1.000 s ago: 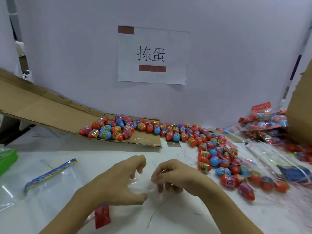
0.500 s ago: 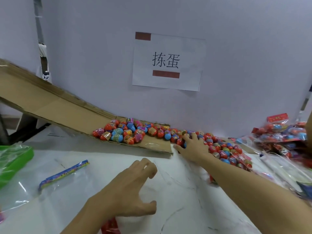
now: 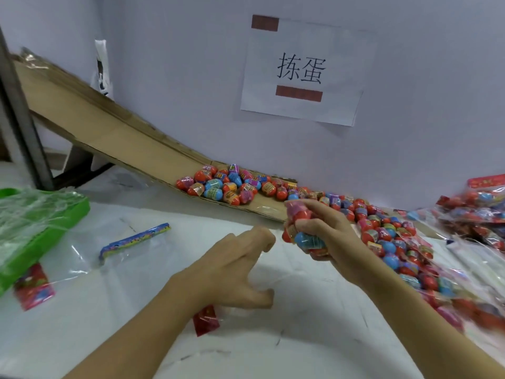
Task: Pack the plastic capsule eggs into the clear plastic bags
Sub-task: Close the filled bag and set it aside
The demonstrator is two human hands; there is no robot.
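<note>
The right hand [image 3: 325, 231] holds a bunch of capsule eggs [image 3: 303, 233] tight in its curled fingers, up above the white table [image 3: 131, 337]. The left hand [image 3: 232, 269] has loose, bent fingers and sits over a clear bag with a red top [image 3: 205, 320]. More eggs [image 3: 226, 186] sit on the cardboard ramp [image 3: 114, 138].
</note>
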